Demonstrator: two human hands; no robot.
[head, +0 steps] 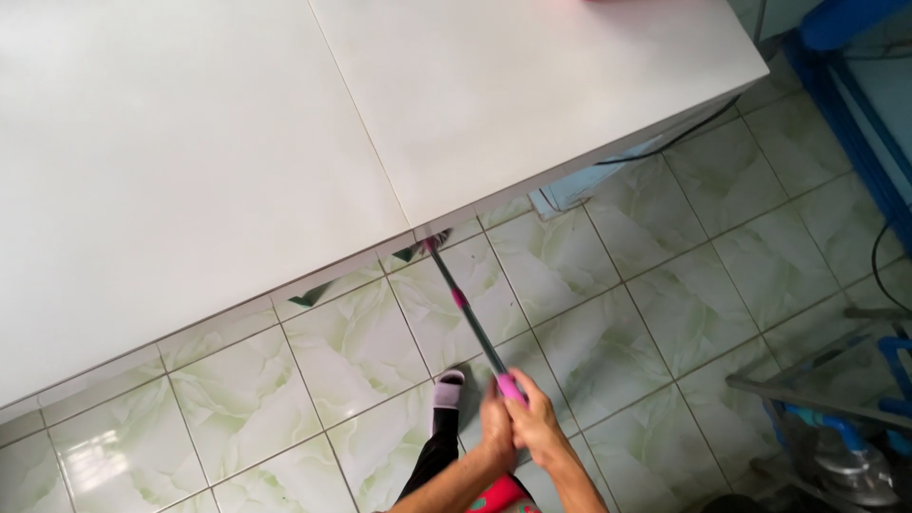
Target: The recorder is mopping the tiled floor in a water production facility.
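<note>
Gripping a mop handle [472,323], left hand [496,429] and right hand [535,424] clenched together, forearms extended forward

White tabletop [237,142] with a seam, glossy pale green marbled floor tiles [665,285], blue frame [845,85] at right, black cable [665,144]

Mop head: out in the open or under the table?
Under. The mop handle slants from both hands to the table edge, where its head disappears beneath the top.
</note>
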